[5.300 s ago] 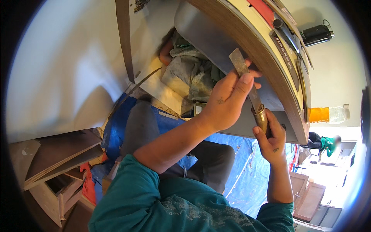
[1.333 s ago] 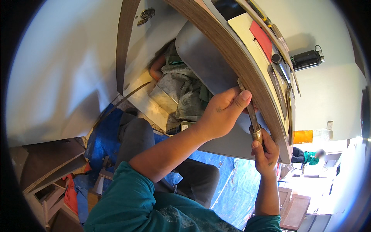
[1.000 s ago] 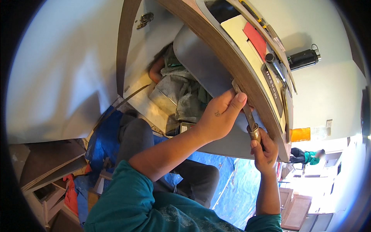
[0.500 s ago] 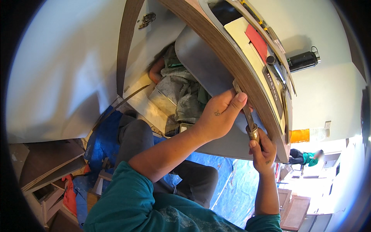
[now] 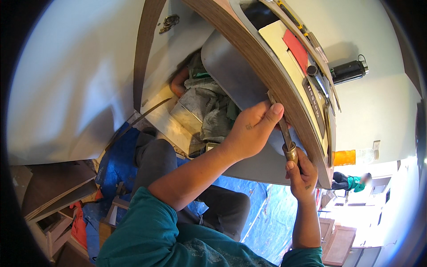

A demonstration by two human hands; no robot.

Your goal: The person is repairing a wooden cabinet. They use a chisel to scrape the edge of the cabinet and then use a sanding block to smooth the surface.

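Observation:
My left hand (image 5: 253, 129) is closed around the flat metal blade of a chisel (image 5: 285, 129), thumb lying along it. The blade's tip sits against the curved wood-toned edge (image 5: 249, 58) of the cabinet top. Lower down, my right hand (image 5: 304, 175) grips the chisel's handle just below its brass-coloured collar. The palm side of my left hand's grip is hidden.
Rags (image 5: 215, 122) and a metal box lie inside the open cabinet. On its top are a red sheet (image 5: 295, 48) and several tools. A black bottle (image 5: 349, 71) stands beyond. Blue tarp (image 5: 267, 200) covers the floor; a person in green (image 5: 354, 183) is far right.
Almost nothing differs. Both hands keep their hold on the chisel, with only a very slight shift.

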